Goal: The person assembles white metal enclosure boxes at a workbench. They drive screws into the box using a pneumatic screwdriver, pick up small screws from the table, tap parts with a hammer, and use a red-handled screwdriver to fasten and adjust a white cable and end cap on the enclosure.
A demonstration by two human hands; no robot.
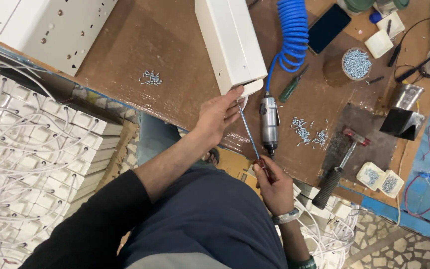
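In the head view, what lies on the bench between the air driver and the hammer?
Loose screws lie scattered on the brown bench between the air driver and the hammer; nothing else shows there in the head view.

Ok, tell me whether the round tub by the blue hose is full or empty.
Full: the round tub is heaped to its rim with small silver screws.

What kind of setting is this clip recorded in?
Most likely a small electrical assembly workshop. A brown workbench carries loose screws, an air-driven tool on a blue coiled hose, and a hammer; stacks of white wired socket boxes sit beside it.
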